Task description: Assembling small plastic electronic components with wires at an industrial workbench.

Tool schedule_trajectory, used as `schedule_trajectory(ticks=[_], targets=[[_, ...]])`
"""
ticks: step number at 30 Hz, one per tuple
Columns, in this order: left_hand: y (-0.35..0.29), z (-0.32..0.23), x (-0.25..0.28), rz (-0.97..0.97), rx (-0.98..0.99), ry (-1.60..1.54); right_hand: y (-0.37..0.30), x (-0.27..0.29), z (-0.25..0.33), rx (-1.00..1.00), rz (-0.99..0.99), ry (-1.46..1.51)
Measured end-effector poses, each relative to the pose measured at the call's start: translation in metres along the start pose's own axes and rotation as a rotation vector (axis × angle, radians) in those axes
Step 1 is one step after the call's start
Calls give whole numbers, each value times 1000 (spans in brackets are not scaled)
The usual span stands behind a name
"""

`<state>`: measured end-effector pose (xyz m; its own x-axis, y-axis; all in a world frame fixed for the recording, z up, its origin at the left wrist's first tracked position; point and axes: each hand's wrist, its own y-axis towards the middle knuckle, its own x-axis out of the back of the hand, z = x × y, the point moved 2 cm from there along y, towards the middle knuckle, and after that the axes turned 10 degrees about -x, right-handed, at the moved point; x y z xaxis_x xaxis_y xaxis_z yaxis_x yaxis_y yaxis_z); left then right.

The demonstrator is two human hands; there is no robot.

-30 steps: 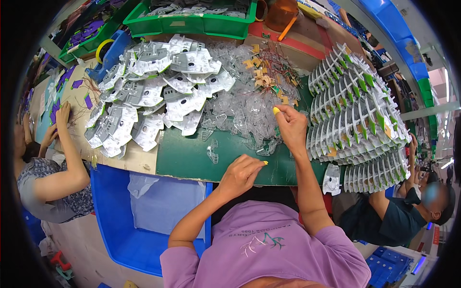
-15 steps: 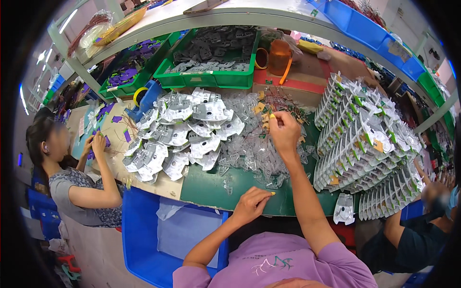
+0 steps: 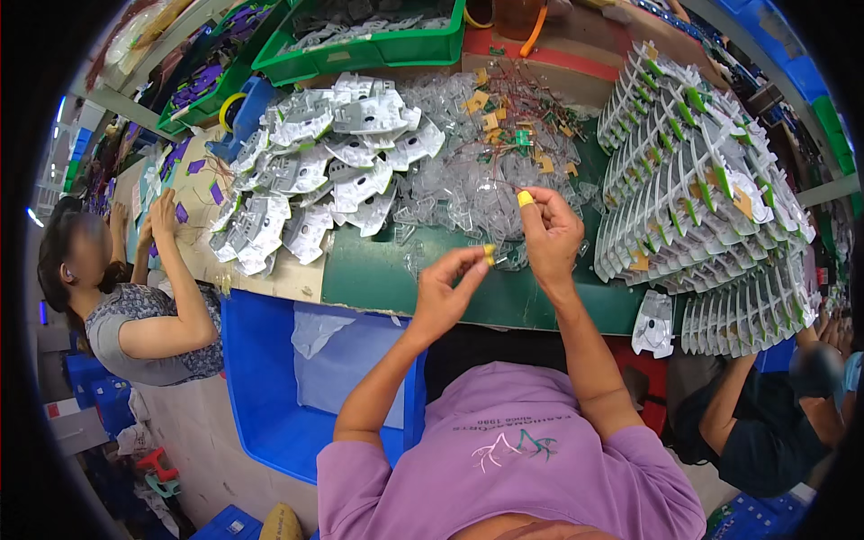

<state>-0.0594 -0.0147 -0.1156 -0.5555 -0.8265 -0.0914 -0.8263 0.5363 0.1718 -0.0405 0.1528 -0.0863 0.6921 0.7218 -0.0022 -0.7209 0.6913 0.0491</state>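
Note:
My right hand (image 3: 553,236) is raised over the green mat (image 3: 360,279), with a yellow finger cot on its thumb. Its fingers are pinched on a thin reddish wire (image 3: 504,184), beside the heap of wired parts (image 3: 517,121). To its left, my left hand (image 3: 450,292) is closed in a pinch near the front edge, yellow cots on its fingertips. A tiny pale piece (image 3: 501,262) shows at those fingertips, too small to name. Clear plastic parts (image 3: 450,193) are heaped just beyond both hands.
Grey-white molded housings (image 3: 310,171) are piled on the left; tall stacks of similar ones (image 3: 693,207) stand on the right. A single housing (image 3: 652,324) lies by the front edge. A blue bin (image 3: 261,405) is below. Co-workers sit on both sides. Green crates (image 3: 360,54) line the back.
The view has tipped downward. My right hand has drawn back from the wired parts toward me, and my left hand has risen from the table edge, bringing the two closer together.

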Motion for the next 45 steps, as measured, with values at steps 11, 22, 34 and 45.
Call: schedule_trajectory(ticks=[11,22,34,45], targets=[[16,-28,2,-68,8,-275,-56,32,18,88,161,-186],[9,-30,3,-78,-299,208,-40,15,23,-26,421,-218],[2,-14,10,-116,-72,-190,-44,4,30,73,430,-325],[-4,9,28,139,584,-1149,-32,-7,24,111,735,-182]])
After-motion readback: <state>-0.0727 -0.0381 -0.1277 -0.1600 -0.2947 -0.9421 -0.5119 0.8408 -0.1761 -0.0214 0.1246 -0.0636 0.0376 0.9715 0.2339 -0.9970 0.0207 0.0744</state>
